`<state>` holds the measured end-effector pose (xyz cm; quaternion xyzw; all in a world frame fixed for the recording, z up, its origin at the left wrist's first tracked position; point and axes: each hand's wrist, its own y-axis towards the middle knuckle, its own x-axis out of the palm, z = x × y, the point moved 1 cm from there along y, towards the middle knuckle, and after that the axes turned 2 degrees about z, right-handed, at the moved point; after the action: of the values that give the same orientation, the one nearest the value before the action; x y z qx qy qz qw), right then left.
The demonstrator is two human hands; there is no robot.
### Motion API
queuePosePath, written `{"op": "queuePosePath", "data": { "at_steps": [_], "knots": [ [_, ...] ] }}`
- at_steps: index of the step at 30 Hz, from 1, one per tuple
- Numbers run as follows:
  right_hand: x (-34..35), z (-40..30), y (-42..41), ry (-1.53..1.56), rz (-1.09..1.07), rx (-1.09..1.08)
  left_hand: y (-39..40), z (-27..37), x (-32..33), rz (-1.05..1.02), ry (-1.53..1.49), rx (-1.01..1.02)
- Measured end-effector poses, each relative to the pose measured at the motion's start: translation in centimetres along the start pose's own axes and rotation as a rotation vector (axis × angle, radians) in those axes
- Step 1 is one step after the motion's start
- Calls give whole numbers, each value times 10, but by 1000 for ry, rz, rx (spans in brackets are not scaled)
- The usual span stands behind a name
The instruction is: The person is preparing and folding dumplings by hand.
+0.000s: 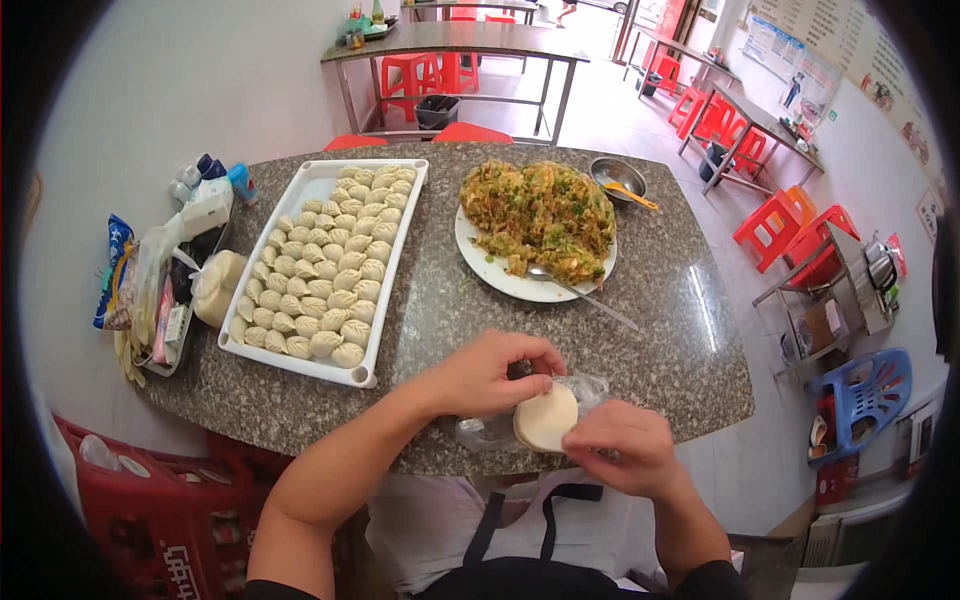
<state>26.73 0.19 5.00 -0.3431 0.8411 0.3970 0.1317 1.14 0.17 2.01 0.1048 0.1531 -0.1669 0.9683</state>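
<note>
A stack of round dough wrappers lies on a clear plastic bag at the near edge of the table. My left hand touches the upper rim of the stack with thumb and fingertips. My right hand pinches the lower right rim of the wrappers. Beyond my hands, a white plate bears a big mound of chopped vegetable filling, with a metal spoon resting in it. At the left, a white plastic tray holds rows of pleated dumplings.
A metal bowl with an orange-handled utensil stands behind the plate on the speckled stone table. Bagged goods and bottles crowd the left end. Red crates stand below left; a blue plastic chair is at the right.
</note>
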Motion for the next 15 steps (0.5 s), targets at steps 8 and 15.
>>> {"op": "queuePosePath", "data": {
  "at_steps": [8, 15],
  "knots": [
    [-23, -32, 15, 430, 71, 102, -2, 6, 1, -55, 40, -13],
    [-15, -6, 56, 77, 46, 340, -3, -1, 8, -68, -690, 54]
  ]
}}
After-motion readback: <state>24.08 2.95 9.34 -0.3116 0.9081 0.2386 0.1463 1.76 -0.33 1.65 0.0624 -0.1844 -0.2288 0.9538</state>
